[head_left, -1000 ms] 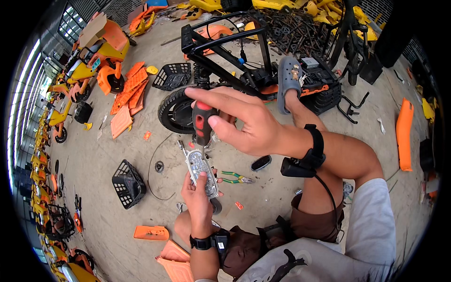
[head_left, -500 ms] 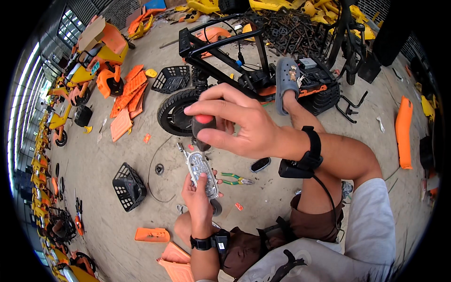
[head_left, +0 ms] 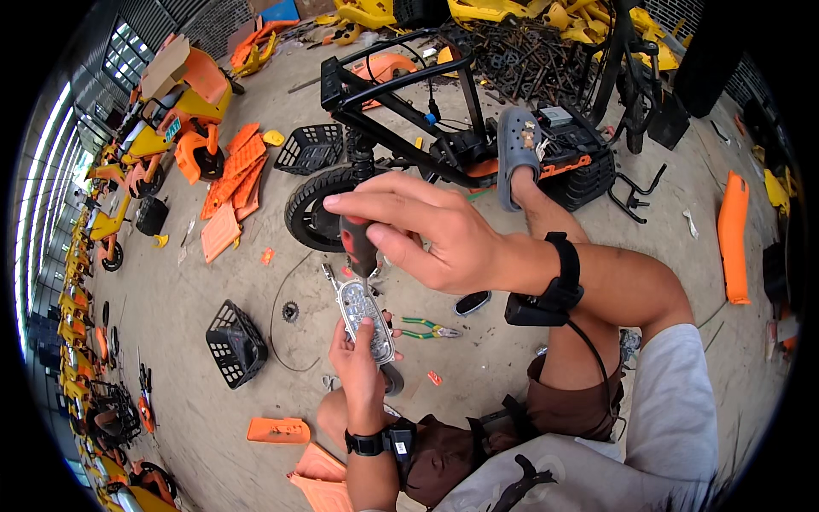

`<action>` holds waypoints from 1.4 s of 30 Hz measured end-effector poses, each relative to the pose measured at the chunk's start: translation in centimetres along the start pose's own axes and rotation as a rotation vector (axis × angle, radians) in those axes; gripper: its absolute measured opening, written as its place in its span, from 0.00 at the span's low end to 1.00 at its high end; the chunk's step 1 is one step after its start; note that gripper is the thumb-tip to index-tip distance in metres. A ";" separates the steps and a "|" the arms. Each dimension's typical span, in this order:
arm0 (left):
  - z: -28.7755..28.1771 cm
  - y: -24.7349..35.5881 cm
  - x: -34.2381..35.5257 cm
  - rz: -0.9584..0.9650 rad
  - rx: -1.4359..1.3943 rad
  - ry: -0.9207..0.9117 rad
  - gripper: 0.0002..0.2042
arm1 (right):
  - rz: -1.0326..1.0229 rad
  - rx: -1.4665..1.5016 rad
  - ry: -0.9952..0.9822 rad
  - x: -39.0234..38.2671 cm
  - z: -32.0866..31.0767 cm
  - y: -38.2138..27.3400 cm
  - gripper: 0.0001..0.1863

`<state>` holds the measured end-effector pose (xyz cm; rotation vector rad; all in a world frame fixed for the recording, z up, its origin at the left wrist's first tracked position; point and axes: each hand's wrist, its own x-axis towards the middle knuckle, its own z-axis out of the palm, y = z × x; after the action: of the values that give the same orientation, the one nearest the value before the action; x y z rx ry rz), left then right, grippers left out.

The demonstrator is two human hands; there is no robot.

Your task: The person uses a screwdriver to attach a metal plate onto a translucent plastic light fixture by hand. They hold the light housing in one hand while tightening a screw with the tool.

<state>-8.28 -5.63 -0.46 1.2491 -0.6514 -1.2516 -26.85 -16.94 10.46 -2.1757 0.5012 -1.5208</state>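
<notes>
My right hand (head_left: pixel 431 235), closed around the red and black handle of a screwdriver (head_left: pixel 357 242), is above a silver oblong housing (head_left: pixel 367 328), with the blade pointing down at the housing's upper part. Whether the tip touches it is too small to tell. My left hand (head_left: pixel 358 363) grips the housing from below, thumb on its inner face. Pliers with green and yellow handles (head_left: pixel 426 329) lie on the floor just right of the housing. Beyond my hands is a wheel (head_left: pixel 307 218) on a bare black scooter frame (head_left: pixel 401 72).
My sandalled foot (head_left: pixel 517 154) is by the frame. On the concrete floor (head_left: pixel 188 324) are black baskets (head_left: pixel 235 346), orange panels (head_left: pixel 230 183), a sprocket (head_left: pixel 290 311) and a cable. Yellow scooters (head_left: pixel 196 77) line the left; metal scrap (head_left: pixel 520 55) is piled at the back.
My right hand and the screwdriver have moved a little left in the picture, and the handle's angle has shifted. My left hand keeps the housing in nearly the same place.
</notes>
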 end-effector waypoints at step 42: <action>-0.3 -0.7 0.0 0.033 0.017 -0.005 0.14 | -0.009 0.054 -0.178 -0.2 -1.4 -0.9 0.24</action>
<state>-8.23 -5.44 -1.17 1.2445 -0.6849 -1.2251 -28.22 -16.26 11.27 -2.2468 0.3878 -1.3133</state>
